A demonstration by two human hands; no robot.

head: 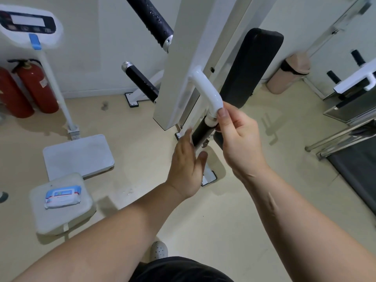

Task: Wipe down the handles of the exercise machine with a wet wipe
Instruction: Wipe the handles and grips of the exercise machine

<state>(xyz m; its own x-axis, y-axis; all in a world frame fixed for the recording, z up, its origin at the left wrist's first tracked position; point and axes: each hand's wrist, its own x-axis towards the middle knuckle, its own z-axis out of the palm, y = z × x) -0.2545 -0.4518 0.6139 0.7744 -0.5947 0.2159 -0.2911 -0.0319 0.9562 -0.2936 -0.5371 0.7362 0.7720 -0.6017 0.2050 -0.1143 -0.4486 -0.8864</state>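
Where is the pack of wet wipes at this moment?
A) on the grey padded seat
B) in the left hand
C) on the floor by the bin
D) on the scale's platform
A: the pack of wet wipes lies flat on the grey padded seat at lower left, while the right hand grips the machine's handle.

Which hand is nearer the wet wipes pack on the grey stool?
Left. The left hand is up and to the right of the wet wipes pack, by the black grip; the right hand is farther right, gripping the white tube.
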